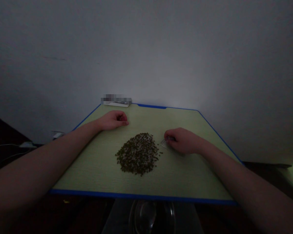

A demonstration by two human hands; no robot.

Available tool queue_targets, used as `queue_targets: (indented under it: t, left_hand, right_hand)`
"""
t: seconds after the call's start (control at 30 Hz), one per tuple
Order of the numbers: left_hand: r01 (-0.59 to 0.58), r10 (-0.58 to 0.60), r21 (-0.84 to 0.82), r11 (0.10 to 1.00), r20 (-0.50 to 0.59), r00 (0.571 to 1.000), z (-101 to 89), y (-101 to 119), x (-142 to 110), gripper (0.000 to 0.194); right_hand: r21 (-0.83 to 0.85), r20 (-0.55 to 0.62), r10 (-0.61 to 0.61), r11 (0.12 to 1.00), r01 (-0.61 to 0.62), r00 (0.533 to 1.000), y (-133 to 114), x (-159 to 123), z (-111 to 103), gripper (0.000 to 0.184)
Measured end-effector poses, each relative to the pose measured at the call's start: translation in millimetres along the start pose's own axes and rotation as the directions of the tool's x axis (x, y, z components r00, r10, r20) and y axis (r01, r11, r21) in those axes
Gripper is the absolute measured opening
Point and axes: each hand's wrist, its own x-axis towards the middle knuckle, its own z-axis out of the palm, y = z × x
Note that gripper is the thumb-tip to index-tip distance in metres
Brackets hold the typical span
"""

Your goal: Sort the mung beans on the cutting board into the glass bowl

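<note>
Centrally, toward the near edge of the table (197, 182), lies a heap of small pellets (138, 154). The right hand (183, 140) apparently pinches a clear flat piece (164, 143) beside it; the left hand (112, 120) is loosely curled, its contents indeterminable. A brushing wrist could scatter the loose outliers.
</note>
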Motion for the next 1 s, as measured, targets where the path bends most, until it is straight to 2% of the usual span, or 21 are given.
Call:
queue_targets:
  t: [0.2, 0.37, 0.47, 0.67, 0.87, 1.0]
  left_hand:
    - [0.007, -0.007, -0.008, 1.000, 0.004, 1.000, 0.5, 3, -1, 0.028]
    - [0.004, -0.004, -0.004, 1.000, 0.003, 1.000, 0.1, 3, 0, 0.028]
    - [-0.012, 0.012, 0.001, 1.000, 0.002, 1.000, -0.1, 2, 0, 0.028]
    - [-0.019, 0.019, 0.036, 0.999, 0.001, 1.000, -0.1, -1, 1, 0.028]
    - [-0.013, 0.013, 0.033, 0.999, -0.001, 1.000, 0.1, -2, 1, 0.029]
    - [0.001, -0.001, 0.024, 1.000, 0.002, 1.000, -0.3, 1, 0, 0.029]
  right_hand:
    - [-0.013, -0.044, 0.051, 0.999, -0.051, 0.998, -3, 3, 2, 0.019]
    - [-0.065, -0.113, 0.208, 0.974, -0.216, 0.972, -3, 9, 2, 0.027]
    - [-0.088, -0.081, 0.289, 0.951, -0.296, 0.954, 7, 8, -2, 0.030]
    - [-0.107, 0.008, 0.384, 0.918, -0.381, 0.923, 30, 1, -15, 0.027]
    - [-0.072, 0.107, 0.400, 0.916, -0.394, 0.910, 41, -8, -28, 0.024]
    - [0.016, 0.082, 0.385, 0.922, -0.388, 0.919, 47, -10, -32, 0.024]
